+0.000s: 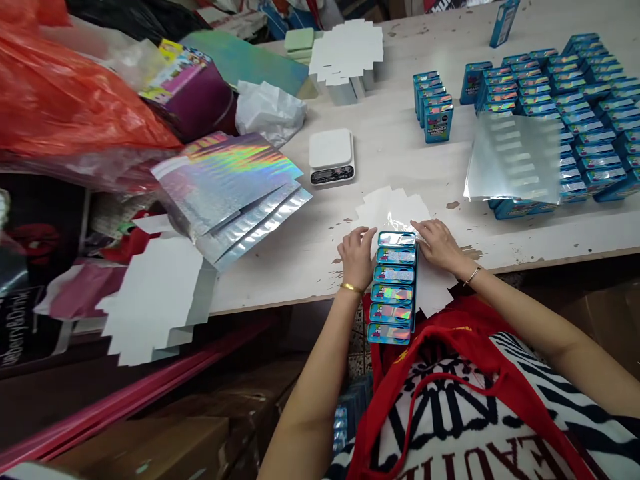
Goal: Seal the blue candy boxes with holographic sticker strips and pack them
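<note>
A row of several blue boxes (pixel 393 293) with shiny windowed ends runs from the table's edge toward my body. Clear plastic with bright glare, seemingly a bag (pixel 399 223), shows at the row's far end. My left hand (pixel 357 255) is beside the row's far left corner, fingers bent and closed at the plastic's edge. Opposite it, at the far right corner, my right hand (pixel 436 243) has its thumb and fingers closing on the plastic. White die-cut card sheets (pixel 434 287) lie beneath and beside the row.
A white digital scale (pixel 331 155) stands left of centre. Many blue boxes (pixel 545 87) fill the right side, with clear bags (pixel 515 157) on top. Holographic pouches (pixel 235 193), an orange plastic bag (pixel 70 87) and stacked white card (pixel 346 50) occupy the left and back.
</note>
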`<act>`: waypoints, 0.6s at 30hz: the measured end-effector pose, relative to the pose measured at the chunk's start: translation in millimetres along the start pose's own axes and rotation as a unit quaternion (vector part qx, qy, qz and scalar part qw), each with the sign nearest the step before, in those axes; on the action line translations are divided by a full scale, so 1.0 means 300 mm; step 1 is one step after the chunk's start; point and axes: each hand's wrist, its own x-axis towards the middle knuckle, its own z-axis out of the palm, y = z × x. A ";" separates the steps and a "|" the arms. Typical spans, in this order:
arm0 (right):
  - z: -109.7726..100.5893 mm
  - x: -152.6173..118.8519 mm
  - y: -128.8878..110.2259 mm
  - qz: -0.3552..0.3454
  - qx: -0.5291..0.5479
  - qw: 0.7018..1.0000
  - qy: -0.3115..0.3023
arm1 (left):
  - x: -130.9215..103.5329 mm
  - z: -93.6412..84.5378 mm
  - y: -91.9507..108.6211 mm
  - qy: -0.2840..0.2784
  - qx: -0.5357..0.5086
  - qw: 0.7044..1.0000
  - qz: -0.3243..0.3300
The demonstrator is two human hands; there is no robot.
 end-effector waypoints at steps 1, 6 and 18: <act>-0.008 0.000 -0.010 0.006 -0.032 0.999 0.004 | 0.031 0.011 0.003 -0.002 0.014 1.000 0.007; -0.047 0.015 -0.052 0.034 -0.117 0.990 0.065 | 0.123 0.010 0.015 0.030 0.027 0.998 0.049; -0.111 0.000 -0.143 0.054 0.072 0.986 0.141 | 0.157 -0.113 0.011 -0.057 -0.003 0.993 0.104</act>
